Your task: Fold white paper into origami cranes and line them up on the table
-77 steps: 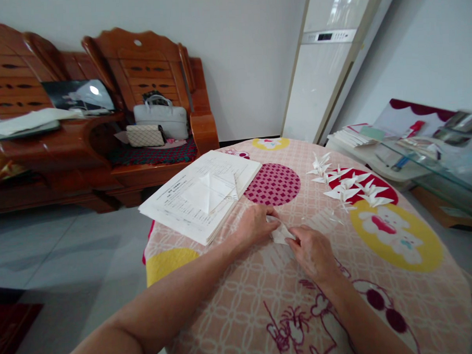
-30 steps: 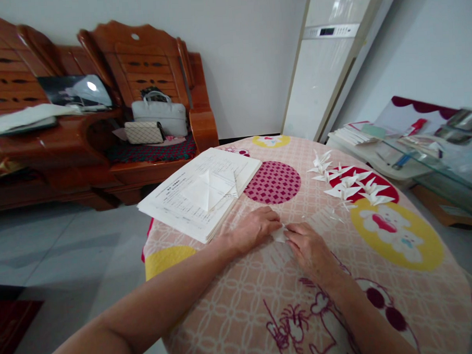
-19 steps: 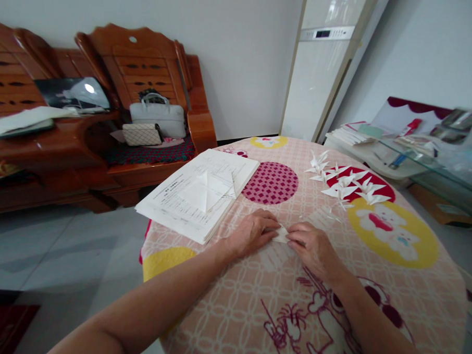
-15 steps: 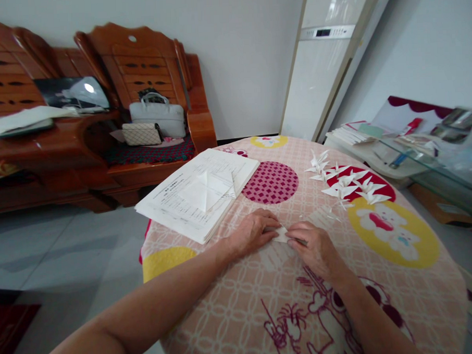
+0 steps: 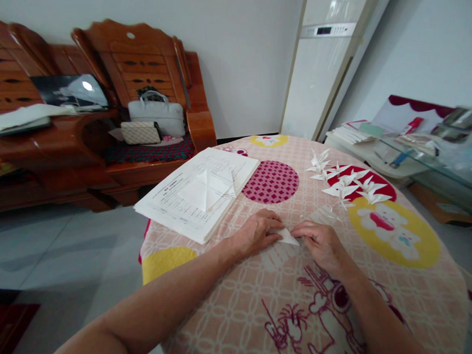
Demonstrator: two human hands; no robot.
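Room: a home, most likely a living room
Seating: carved, varnished wooden chairs (image 5: 136, 52) toward 10 o'clock, a dark woven cushion (image 5: 149, 153) on one
Belongings: grey handbag (image 5: 159, 117) and quilted purse (image 5: 139, 133) on that seat; laptop (image 5: 70, 93) farther out, also toward 10 o'clock
Tablecloth (image 5: 234, 307): pink, round, printed with cartoon bears, at 6 o'clock
Cooling: tall white unit (image 5: 323, 63), apparently an air conditioner, by the wall (image 5: 250, 67) at 1 o'clock
Floor (image 5: 67, 242): pale, tiled, toward 8 o'clock

Matt folded paper (image 5: 288, 237), glossy wooden bench (image 5: 68, 141)
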